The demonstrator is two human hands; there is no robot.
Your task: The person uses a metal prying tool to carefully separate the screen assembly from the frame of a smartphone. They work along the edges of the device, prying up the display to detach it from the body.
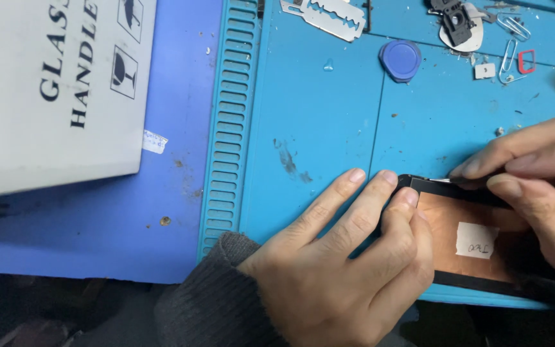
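Copper-backed panel (464,241) laid flat on blue mat (316,128), long axis approx left-right; pinned by left hand (342,263), fingers spread flat. Thin tool (441,180) pinched by right hand (541,186) at top edge.

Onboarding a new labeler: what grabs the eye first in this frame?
Two hands at lower right work on a dark-framed panel with a copper-coloured back and a small white sticker. The left hand presses its near corner flat; the right hand pinches a thin tool at the top edge. Next come the teal mat, with a razor blade and blue cap up top, and a white box at upper left.
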